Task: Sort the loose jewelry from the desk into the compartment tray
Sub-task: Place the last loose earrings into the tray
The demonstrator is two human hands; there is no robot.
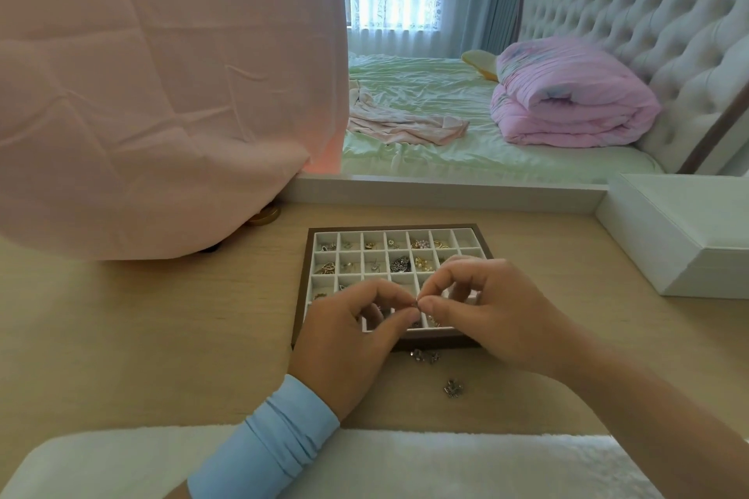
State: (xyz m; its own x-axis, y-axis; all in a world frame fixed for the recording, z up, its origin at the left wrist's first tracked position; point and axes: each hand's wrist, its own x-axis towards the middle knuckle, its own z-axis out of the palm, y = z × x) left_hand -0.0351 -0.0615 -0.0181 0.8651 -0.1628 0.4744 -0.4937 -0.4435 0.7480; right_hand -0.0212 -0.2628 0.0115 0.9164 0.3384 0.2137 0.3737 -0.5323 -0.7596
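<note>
Pinching jewelry pc btw hands

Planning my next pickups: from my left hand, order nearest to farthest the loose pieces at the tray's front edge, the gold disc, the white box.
1. Loose pieces, just right of the left hand.
2. Gold disc, back left.
3. White box, far right.
</note>
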